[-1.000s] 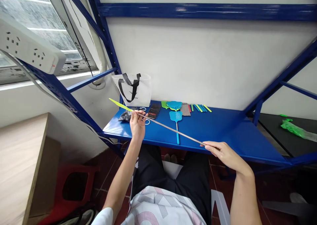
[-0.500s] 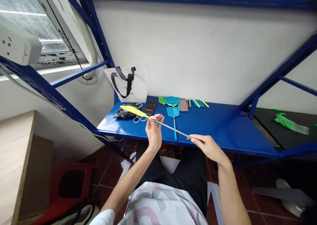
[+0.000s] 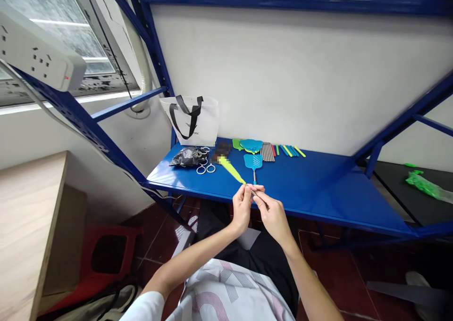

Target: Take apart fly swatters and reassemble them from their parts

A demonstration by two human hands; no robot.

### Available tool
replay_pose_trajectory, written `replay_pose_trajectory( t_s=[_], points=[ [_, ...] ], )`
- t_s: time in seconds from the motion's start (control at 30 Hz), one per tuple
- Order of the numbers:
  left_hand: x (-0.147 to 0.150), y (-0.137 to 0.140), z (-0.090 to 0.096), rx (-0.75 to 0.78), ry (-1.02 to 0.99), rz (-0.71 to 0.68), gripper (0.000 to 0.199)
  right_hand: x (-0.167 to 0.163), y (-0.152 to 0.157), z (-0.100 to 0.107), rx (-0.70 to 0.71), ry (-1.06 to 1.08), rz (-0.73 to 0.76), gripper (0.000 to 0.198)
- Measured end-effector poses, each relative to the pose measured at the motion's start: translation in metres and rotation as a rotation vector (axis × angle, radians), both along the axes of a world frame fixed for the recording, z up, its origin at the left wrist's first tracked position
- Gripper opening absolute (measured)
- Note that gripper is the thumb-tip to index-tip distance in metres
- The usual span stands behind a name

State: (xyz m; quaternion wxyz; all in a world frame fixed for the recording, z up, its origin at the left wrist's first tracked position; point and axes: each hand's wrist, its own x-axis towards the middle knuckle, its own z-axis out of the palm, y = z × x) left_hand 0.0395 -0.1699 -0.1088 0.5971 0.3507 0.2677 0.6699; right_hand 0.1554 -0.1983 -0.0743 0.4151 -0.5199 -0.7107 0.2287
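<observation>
A yellow-green fly swatter, seen edge-on, points up and left over the blue tabletop. My left hand pinches it where the head meets the metal rod. Right beside it, my right hand is closed around the rod, and only a short bit of metal shows between the two. Just beyond my fingers lies a blue fly swatter, its lower handle hidden by my hands. Farther back are a stack of blue swatter heads, a green swatter head, a row of metal rods and several coloured handles.
On the left of the blue table stand a white bag with black handles, a black plastic bag and white-handled scissors. Blue frame posts flank the table. A power strip hangs at upper left.
My right hand has moved left along the rod to meet my left hand, so the long stretch of exposed rod is now short. The yellow-green head has swung right and points more upward.
</observation>
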Motion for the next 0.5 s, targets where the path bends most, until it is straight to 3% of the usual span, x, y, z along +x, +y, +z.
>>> replay_pose_trajectory(
  t_s=[0.27,0.5],
  points=[
    [-0.020,0.013,0.000,-0.033,0.079,-0.086,0.045,-0.011,0.008,-0.010,0.031,-0.012,-0.055,0.040],
    [-0.010,0.011,-0.003,0.018,0.056,-0.150,0.038,-0.005,0.005,-0.021,0.123,-0.148,-0.103,0.042]
  ],
)
